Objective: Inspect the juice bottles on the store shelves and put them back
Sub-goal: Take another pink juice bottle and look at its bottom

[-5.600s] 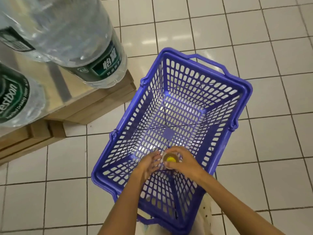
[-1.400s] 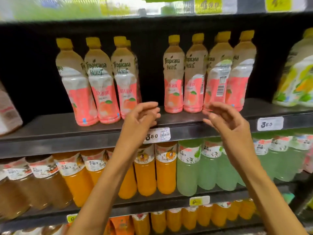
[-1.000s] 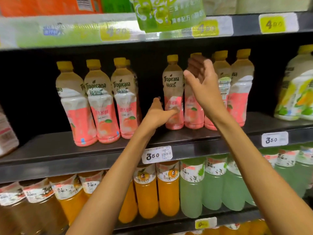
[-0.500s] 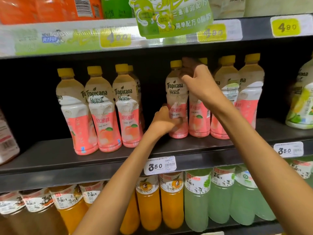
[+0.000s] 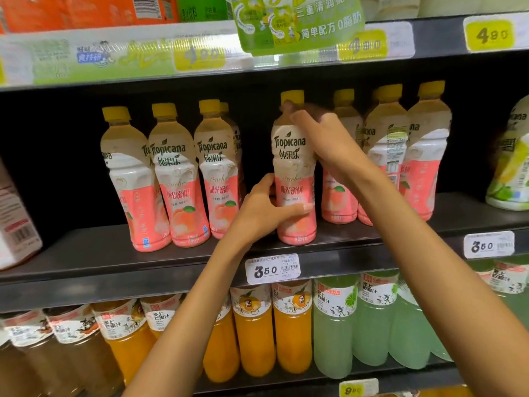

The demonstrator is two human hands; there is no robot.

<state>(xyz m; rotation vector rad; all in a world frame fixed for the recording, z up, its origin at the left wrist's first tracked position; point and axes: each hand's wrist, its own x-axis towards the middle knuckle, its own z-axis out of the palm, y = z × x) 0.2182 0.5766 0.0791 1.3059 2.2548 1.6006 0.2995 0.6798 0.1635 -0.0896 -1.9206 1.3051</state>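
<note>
Your left hand [image 5: 264, 209] grips the lower, pink-labelled body of one peach juice bottle [image 5: 294, 170], thumb across the front. Your right hand [image 5: 326, 138] wraps the same bottle's shoulder just below its yellow cap [image 5: 292, 96]. The bottle stands upright at the front edge of the middle shelf [image 5: 114, 262], its base at or just above the shelf surface; contact cannot be confirmed. Three matching bottles [image 5: 174, 179] stand to its left, more bottles [image 5: 400, 156] to its right. A 3.50 price tag [image 5: 272, 269] sits directly beneath.
</note>
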